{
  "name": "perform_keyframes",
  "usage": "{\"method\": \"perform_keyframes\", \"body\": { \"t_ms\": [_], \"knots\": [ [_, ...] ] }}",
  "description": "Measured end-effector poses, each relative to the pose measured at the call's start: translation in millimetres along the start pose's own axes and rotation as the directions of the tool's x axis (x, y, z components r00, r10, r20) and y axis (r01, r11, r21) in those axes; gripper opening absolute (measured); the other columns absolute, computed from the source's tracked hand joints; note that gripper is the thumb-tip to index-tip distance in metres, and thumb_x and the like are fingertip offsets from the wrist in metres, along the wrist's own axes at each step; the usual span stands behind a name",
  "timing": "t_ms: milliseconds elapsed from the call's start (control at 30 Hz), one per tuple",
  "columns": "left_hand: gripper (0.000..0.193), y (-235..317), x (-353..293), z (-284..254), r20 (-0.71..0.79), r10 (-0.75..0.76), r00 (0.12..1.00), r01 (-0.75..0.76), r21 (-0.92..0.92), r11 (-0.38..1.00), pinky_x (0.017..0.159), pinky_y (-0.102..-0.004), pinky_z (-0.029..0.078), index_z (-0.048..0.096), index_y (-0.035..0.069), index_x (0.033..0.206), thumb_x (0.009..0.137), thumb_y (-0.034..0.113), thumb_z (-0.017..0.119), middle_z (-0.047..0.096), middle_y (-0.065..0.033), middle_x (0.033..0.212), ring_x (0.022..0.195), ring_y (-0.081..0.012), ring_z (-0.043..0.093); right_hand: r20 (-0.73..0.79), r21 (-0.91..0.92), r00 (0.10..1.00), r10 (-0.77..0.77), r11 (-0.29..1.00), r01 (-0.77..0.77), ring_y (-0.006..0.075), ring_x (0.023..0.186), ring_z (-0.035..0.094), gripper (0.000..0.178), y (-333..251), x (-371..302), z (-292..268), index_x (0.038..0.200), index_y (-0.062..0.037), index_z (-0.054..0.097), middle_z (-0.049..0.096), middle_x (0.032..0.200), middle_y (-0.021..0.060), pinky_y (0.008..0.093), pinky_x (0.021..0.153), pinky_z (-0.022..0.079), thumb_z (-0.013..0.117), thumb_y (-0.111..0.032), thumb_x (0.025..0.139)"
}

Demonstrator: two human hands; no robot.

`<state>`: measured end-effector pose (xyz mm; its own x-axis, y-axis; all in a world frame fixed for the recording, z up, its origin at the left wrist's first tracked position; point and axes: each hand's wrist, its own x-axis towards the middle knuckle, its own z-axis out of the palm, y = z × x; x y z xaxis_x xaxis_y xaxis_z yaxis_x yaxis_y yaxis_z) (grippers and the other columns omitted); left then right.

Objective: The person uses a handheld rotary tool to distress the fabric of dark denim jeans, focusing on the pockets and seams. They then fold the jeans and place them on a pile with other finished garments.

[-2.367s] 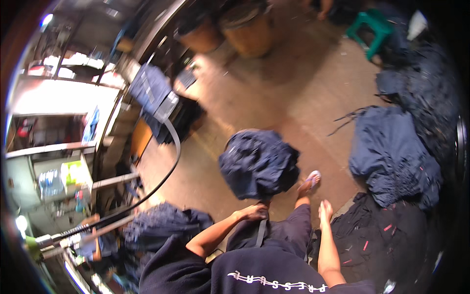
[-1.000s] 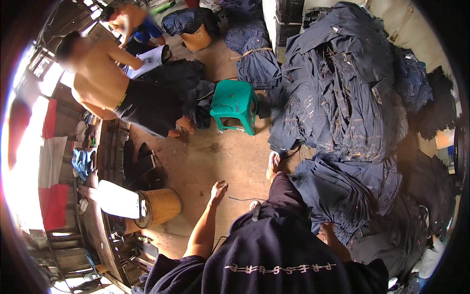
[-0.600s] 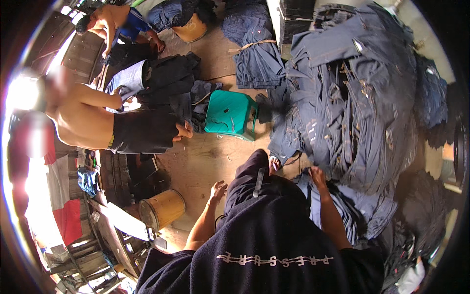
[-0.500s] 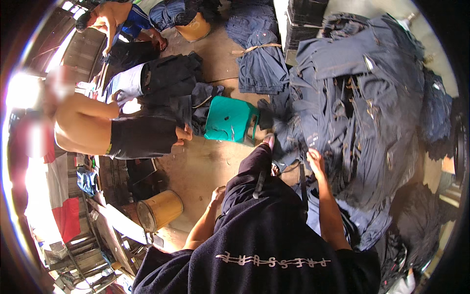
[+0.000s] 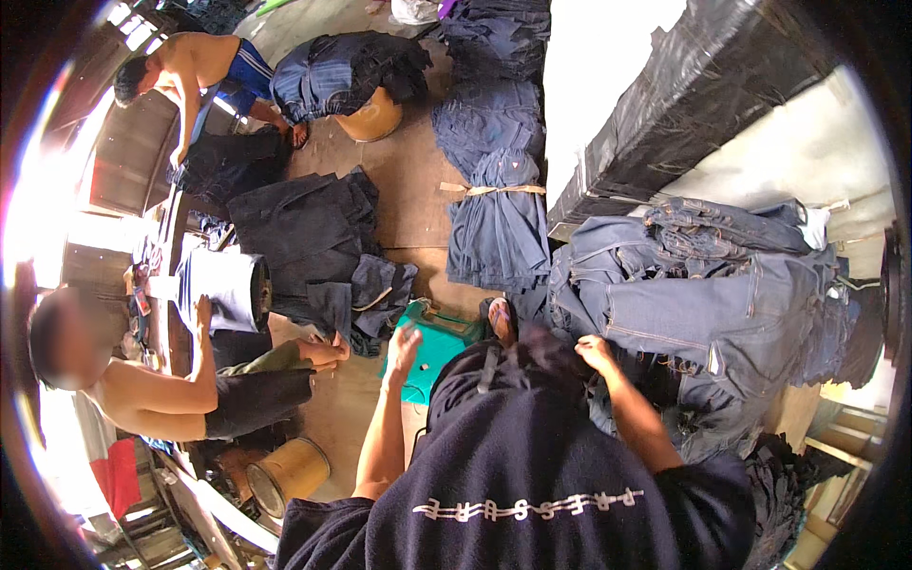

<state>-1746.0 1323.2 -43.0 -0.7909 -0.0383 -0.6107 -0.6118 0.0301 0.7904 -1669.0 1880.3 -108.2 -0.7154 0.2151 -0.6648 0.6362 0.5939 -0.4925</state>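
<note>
My left hand (image 5: 403, 347) hangs open in the air above a green plastic stool (image 5: 432, 347), holding nothing. My right hand (image 5: 596, 351) rests with curled fingers against the edge of a tall heap of blue denim jeans (image 5: 708, 304) to my right; whether it grips the cloth is hard to tell. My own leg in dark trousers and a sandalled foot (image 5: 501, 318) stretch forward between the hands. My dark sweater fills the lower part of the view.
A tied bundle of dark jeans (image 5: 496, 218) lies on the brown floor ahead. A shirtless person (image 5: 180, 389) sits at my left beside folded dark jeans (image 5: 304, 228). Another person (image 5: 195, 76) bends at the far left. A round drum (image 5: 285, 470) stands low left.
The view has swung from the floor and stool toward the denim heap on the right. My right hand has come down against the heap, and my left hand has risen over the stool.
</note>
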Motion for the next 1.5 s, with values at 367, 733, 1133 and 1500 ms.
{"method": "perform_keyframes", "body": {
  "t_ms": [367, 733, 1133, 1500],
  "knots": [
    [0.051, 147.9, 142.9, -3.9, -0.174, -0.149, 0.973, 0.122, -0.155, 0.980, 0.083, -0.0282, 0.052, 0.061, 0.004, 0.145, 0.100, 0.025, 0.074, 0.074, -0.0041, 0.120, 0.097, -0.0130, 0.067, 0.241, 0.188, 0.898, 0.368, 0.890, -0.415, 0.0412, 0.127, 0.067, 0.046, -109.1, 126.0, -55.9, 0.142, -0.0134, 0.065, 0.065, 0.140, 0.0196, 0.0568, 0.097, 0.059, 0.073, -0.030, 0.100],
    [0.053, 236.5, 328.1, -96.4, -0.089, -0.392, 0.916, 0.396, 0.031, 0.918, 0.075, -0.0309, 0.056, 0.059, 0.009, 0.151, 0.103, 0.024, 0.074, 0.076, -0.0094, 0.128, 0.094, -0.0155, 0.070, -0.190, 0.025, 0.963, -0.190, 0.980, 0.198, 0.0206, 0.088, 0.075, 0.043, -429.5, 410.1, -88.4, 0.129, -0.0074, 0.074, 0.080, 0.108, 0.0121, 0.0346, 0.080, 0.060, 0.079, -0.036, 0.098],
    [0.048, 434.4, 617.3, -168.1, 0.059, -0.303, 0.951, 0.263, 0.356, 0.897, 0.088, -0.0343, 0.059, 0.064, 0.002, 0.143, 0.099, 0.018, 0.075, 0.078, -0.0158, 0.122, 0.103, -0.0214, 0.074, -0.124, 0.481, 0.980, -0.156, 0.854, 0.197, 0.0287, 0.115, 0.077, 0.040, -694.6, 470.1, -95.1, 0.138, -0.0051, 0.068, 0.079, 0.125, 0.0170, 0.0403, 0.096, 0.060, 0.073, -0.028, 0.105],
    [0.036, 451.9, 928.2, -70.8, 0.347, -0.101, 0.932, -0.068, 0.442, 0.894, 0.097, -0.0369, 0.058, 0.069, 0.001, 0.131, 0.102, 0.022, 0.073, 0.079, -0.0153, 0.120, 0.115, -0.0252, 0.075, -0.070, 0.370, 0.956, 0.285, 0.897, -0.240, 0.0300, 0.112, 0.077, 0.040, -674.8, 537.7, 1.5, 0.130, -0.0042, 0.070, 0.079, 0.125, 0.0174, 0.0413, 0.095, 0.059, 0.078, -0.029, 0.100]
  ]
}}
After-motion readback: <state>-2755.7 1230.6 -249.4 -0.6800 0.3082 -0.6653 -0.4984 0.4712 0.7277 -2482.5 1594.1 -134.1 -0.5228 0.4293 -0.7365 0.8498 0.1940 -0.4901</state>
